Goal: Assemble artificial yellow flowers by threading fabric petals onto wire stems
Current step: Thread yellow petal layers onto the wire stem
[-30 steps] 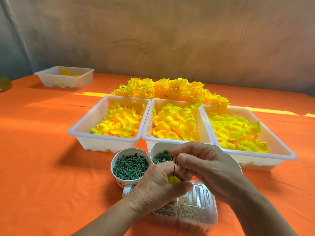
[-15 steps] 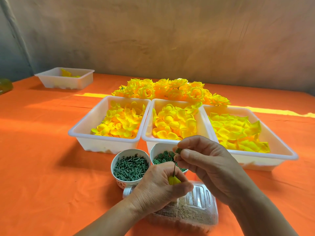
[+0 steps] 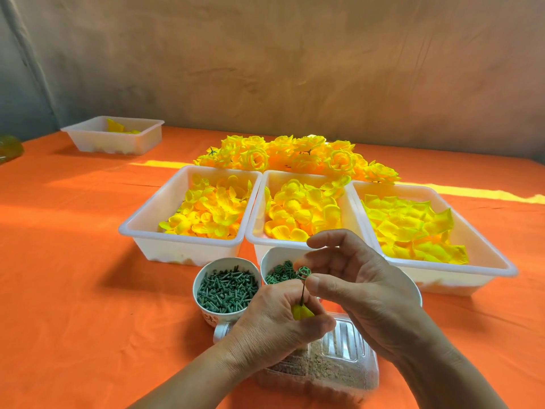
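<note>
My left hand [image 3: 274, 323] grips a small yellow bud [image 3: 301, 312] from which a thin green wire stem [image 3: 303, 292] stands up. My right hand [image 3: 362, 293] pinches a small green ring-shaped disc [image 3: 303, 272] at the top of that stem, its index finger raised. Three white trays hold loose yellow petals: the left tray [image 3: 138, 228], the middle tray [image 3: 259, 231] and the right tray [image 3: 489, 261]. Finished yellow flowers [image 3: 295, 156] lie heaped behind them.
A white cup of green tube pieces [image 3: 225, 289] and a white bowl of green discs [image 3: 278, 274] stand before the trays. A clear plastic box [image 3: 339, 370] with brownish grains sits under my hands. Another white tray [image 3: 115, 137] rests far left on the orange cloth.
My right hand has lifted from close over the left hand and now holds the green disc at the stem's tip. The left hand with the bud has stayed put.
</note>
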Motion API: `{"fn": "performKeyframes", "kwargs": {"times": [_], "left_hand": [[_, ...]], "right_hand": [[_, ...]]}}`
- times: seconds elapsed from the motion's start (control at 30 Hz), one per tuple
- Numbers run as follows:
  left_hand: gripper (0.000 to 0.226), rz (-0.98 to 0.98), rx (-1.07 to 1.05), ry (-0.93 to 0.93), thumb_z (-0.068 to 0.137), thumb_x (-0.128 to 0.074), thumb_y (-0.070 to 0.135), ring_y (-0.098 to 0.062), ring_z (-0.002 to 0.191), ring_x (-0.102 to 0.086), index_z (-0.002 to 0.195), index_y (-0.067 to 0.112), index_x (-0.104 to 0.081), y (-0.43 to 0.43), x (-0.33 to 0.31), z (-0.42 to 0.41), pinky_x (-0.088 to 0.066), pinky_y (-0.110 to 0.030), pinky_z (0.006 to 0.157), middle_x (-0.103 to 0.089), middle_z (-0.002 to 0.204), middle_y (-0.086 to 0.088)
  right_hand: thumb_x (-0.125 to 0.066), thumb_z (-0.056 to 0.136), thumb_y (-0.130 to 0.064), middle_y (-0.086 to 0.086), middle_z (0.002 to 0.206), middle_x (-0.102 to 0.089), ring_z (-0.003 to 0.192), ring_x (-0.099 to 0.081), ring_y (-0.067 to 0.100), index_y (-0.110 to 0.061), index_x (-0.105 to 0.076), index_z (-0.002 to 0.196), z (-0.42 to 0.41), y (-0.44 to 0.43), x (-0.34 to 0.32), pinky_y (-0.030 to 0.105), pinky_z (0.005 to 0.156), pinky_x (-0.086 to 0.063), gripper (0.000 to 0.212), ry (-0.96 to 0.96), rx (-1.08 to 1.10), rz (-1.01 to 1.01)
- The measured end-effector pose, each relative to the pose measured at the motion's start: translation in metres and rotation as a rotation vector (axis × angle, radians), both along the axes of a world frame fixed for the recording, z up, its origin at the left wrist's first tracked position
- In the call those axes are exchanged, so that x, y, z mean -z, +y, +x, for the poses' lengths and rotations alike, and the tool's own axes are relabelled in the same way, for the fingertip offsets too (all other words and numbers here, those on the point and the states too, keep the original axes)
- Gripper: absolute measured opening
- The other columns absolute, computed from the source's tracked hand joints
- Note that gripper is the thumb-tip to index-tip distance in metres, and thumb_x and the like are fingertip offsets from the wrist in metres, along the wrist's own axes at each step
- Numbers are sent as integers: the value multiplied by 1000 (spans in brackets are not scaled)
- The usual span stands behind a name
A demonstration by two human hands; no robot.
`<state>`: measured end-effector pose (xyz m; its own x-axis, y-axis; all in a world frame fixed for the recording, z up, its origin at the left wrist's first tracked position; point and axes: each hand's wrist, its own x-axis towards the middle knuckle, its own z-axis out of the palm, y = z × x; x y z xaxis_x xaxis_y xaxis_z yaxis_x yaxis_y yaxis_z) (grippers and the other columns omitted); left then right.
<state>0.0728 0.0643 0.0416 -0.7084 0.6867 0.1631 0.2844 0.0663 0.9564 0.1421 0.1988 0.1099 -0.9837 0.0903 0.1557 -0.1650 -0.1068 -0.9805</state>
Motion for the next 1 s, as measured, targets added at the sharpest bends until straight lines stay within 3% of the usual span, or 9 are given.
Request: {"fn": "performKeyframes", "kwargs": {"times": [0.43,0.67,1.0], "left_hand": [[18,1,-5,35,73,-78,45,-2,59,-60,66,33,-66,1,3,-2,-49,-16,56,-64,74,9],[25,12,13,36,74,-79,49,-2,63,-62,72,26,-70,1,4,-3,-50,-17,57,-67,78,6],[23,-2,23,83,79,-76,35,1,54,-50,63,33,-60,3,6,-4,-42,-15,53,-54,61,16]], "right_hand": [[-69,66,2,-2,86,-72,82,-67,8,-31,-70,93,0,1,-2,20,69,-53,42,41,-1,57],[-67,69,2,1,89,-72,83,-66,10,-29,-67,98,-2,1,-6,21,71,-52,42,57,-28,112],[-64,69,2,2,87,-70,79,-65,13,-28,-65,97,-2,2,-1,24,68,-53,41,-4,-64,143]]}}
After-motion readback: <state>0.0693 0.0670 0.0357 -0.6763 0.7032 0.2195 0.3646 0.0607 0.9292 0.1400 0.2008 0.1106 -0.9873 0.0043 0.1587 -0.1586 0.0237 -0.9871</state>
